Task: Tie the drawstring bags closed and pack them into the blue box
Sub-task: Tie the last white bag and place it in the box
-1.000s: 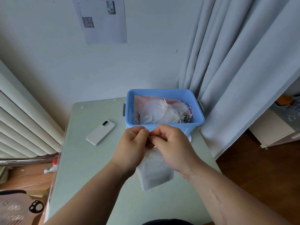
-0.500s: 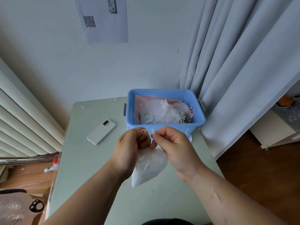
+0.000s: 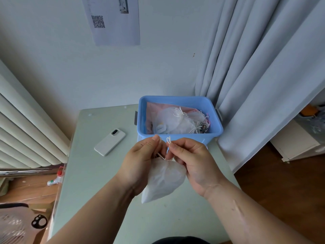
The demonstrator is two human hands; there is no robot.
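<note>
- The left hand and right hand are both up just in front of the blue box, with the white drawstring bag hanging between them over the table.
- The left thumb and forefinger are pinched together on one end of the drawstring. The right fingertips are nipped on the other end, and a small loop pokes up above them.
- The key relation is that both cord ends rise toward the blue box, while the bag's long axis runs the other way. It drops from its gathered neck down and back toward the person, leaning to the left-hand side.
- By my reading the ends have to cross next. The hands sit level and equally close to the neck, so either could lead.
- Inside the blue box are bags already tied with bows, so the drop from here looks short.
- The neck is buried between the palms, so I can't tell whether a knot has started. The left cord end is mostly behind the fingers.
- A phone lies left of the blue box, well apart from the hands.
</note>
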